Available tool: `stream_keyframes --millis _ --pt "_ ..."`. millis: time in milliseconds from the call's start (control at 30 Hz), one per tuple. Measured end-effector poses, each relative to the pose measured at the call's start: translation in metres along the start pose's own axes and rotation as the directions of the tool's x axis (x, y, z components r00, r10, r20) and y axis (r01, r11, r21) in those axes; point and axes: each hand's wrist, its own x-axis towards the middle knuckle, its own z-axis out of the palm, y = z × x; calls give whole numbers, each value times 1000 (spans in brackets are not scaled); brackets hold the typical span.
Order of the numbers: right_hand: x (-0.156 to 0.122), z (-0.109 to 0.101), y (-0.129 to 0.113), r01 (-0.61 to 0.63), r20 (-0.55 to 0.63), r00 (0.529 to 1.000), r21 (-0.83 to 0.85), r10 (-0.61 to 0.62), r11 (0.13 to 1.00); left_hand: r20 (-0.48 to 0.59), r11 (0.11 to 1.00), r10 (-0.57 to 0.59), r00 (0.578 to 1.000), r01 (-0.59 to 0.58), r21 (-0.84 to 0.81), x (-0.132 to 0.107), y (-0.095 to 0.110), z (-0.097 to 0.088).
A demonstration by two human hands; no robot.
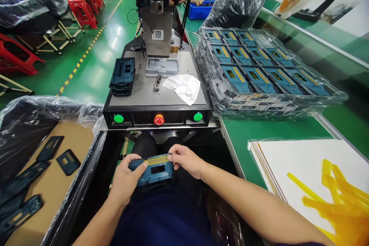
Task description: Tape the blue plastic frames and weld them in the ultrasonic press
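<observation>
Dark blue panel (148, 175) is up between both hands, low in my head view and on the near side of the press's metal plate (138, 98). Its long axis runs from hand to hand, the right end a little higher in view, and the yellow strip (157, 160) lies along its upper long edge on that same line. My left hand (127, 177) grips the left end, thumb across the face toward the strip's left end. My right hand (188, 162) is closed in a narrow pinch on the upper right corner, the nearer of the two to the strip's right end; I can't tell whether it has strip and panel together. I judge that working along the strip turns on this sideways lie. Beyond, the grey fixture (163, 74) also lies with its length left to right.
</observation>
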Motion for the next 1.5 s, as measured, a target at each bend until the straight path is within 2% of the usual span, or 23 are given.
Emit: stream_keyframes --millis 367,567,800,900,1000,1100,1200,1267,1333,1400,1433,1500 --pt "0 -5 -8 -177 58 984 192 168 965 0 1000 26 1000 -25 -18 -4 4 4" --pt "-1 -6 -10 -228 95 973 246 211 942 0 994 70 998 -70 90 -4 -1 6" --pt "0 0 -7 -201 22 979 277 202 940 12 997 60 998 -60 51 -5 -3 12" --pt "-2 1 -7 -120 18 993 198 119 973 16 994 -29 999 30 -102 -4 -3 15" --pt "-3 1 -6 -42 51 998 80 38 996 22 954 -121 992 122 -273 -2 -3 18" --pt "-4 1 -4 1 74 997 -23 1 1000 36 932 -167 985 169 -322 0 -4 17" --pt "-4 -1 -2 111 111 989 -120 -98 987 131 953 -156 979 184 -239 2 -5 12" --pt "-4 -2 -2 164 158 977 -148 -140 975 258 978 -122 958 160 -134 2 -6 8" --pt "-3 -2 -2 167 176 974 -135 -142 977 419 994 -71 905 101 -48 1 -4 5" --pt "-2 -2 -1 150 170 976 -100 -132 984 559 1000 -6 829 21 -19 -1 0 5" --pt "-2 -2 0 148 178 975 -84 -131 985 602 999 32 798 -20 -26 -2 2 7" --pt "0 -2 1 164 233 962 -70 -144 984 640 996 85 764 -68 -51 -4 6 12"
